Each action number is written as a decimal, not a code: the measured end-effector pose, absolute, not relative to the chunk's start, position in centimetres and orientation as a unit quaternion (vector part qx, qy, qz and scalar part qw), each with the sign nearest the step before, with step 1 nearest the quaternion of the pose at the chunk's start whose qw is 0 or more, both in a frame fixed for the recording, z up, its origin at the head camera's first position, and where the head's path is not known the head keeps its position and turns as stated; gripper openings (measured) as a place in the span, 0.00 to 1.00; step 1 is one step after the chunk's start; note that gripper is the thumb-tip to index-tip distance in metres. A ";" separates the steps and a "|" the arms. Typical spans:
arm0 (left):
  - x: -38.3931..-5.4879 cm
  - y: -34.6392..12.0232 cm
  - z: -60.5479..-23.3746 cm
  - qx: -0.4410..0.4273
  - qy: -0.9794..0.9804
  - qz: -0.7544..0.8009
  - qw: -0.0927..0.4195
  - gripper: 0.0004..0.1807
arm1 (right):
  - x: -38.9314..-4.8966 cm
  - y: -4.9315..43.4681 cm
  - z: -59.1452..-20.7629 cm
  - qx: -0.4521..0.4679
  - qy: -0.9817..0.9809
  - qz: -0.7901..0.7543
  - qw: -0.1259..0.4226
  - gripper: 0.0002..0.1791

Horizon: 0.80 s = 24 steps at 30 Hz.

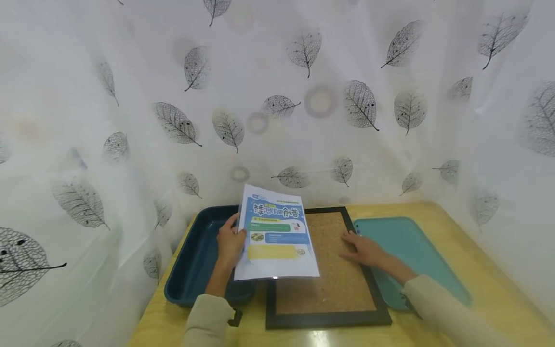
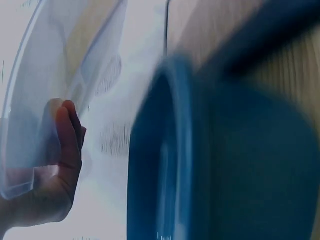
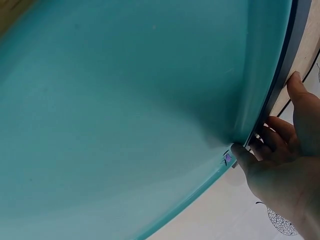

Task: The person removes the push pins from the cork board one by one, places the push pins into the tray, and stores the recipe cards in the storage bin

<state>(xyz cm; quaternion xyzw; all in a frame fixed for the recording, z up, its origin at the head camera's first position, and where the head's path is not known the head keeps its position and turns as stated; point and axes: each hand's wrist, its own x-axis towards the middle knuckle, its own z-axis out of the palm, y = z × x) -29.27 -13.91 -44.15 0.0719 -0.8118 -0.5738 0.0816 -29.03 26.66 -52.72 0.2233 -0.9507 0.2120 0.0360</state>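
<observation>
My left hand (image 1: pixel 230 243) grips the left edge of a printed sheet in a clear glossy cover (image 1: pixel 279 267), tilted above the cork board. In the left wrist view, fingers show against the see-through sheet (image 2: pixel 30 115). A cork board (image 1: pixel 329 289) with a black frame lies on the table, its upper left part hidden by the sheet. My right hand (image 1: pixel 366 250) is at the board's right side with fingers spread. In the right wrist view, a finger touches or nearly touches the corner of the teal tray (image 3: pixel 125 100), beside the dark frame edge (image 3: pixel 280 75).
A deep dark-blue bin (image 1: pixel 182 274) stands to the left, partly behind my left hand. The shallow teal tray (image 1: pixel 416 250) lies right of the board, close against its frame. A leaf-patterned curtain (image 1: pixel 260 154) hangs behind the yellow wooden table (image 1: pixel 490 289).
</observation>
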 end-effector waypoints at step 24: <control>-31.1 -29.6 -46.5 0.141 -0.857 -0.493 0.046 0.36 | -29.0 26.2 -51.8 0.200 -0.956 0.215 -0.005 0.41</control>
